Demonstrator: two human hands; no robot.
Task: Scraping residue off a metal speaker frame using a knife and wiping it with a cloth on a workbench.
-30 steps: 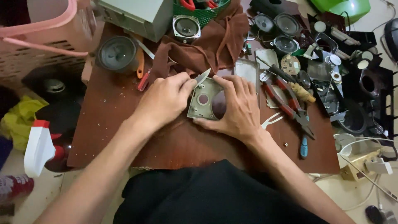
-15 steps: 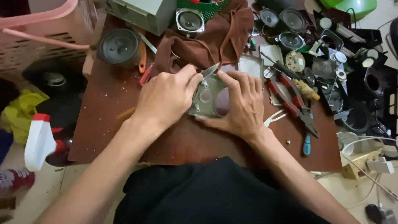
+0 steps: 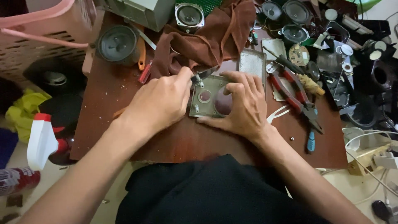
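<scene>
A home repair corner, by the look of it, set up low on the floor. A brown wooden board (image 3: pixel 195 141) serves as the workbench, crowded with loose speakers (image 3: pixel 117 43), a bare circuit board (image 3: pixel 299 54), red-handled pliers (image 3: pixel 292 95) and a brown rag (image 3: pixel 207 37). Beside it sit household things: a pink laundry basket (image 3: pixel 41 29), a white spray bottle (image 3: pixel 41 141), and a tangle of cables (image 3: pixel 373 141) on pale floor tiles.
</scene>
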